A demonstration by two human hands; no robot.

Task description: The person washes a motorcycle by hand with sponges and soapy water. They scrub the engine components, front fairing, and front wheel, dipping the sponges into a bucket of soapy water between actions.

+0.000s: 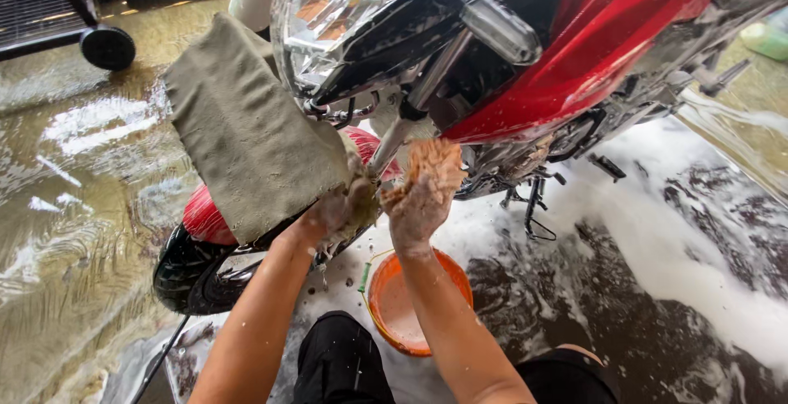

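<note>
Right hand (424, 195), soapy, squeezes a wet orange sponge (435, 162) vs. the bike's front fork (394, 137). Left hand (341, 211) pinches a grey-green cloth (246, 125) draped over the red front fender (205, 217). Orange bucket (402, 309) sits below on the foamy floor. Step looks like scrubbing the fork; next rub needs firm up-down strokes.

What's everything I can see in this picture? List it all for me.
motorcycle: one, red and black, soapy, across the top
headlight: one, clear, front of the bike
front mudguard: one, red, over the front tyre
front tyre: one, black, lower left
cloth: one, olive-grey, draped over the front wheel area
bucket: one, orange, on the floor between the arms
floor: wet, foam on the right side
bottle: one, green, right edge
left hand: grips the cloth's lower edge
right hand: foam-covered, by the fork
</note>
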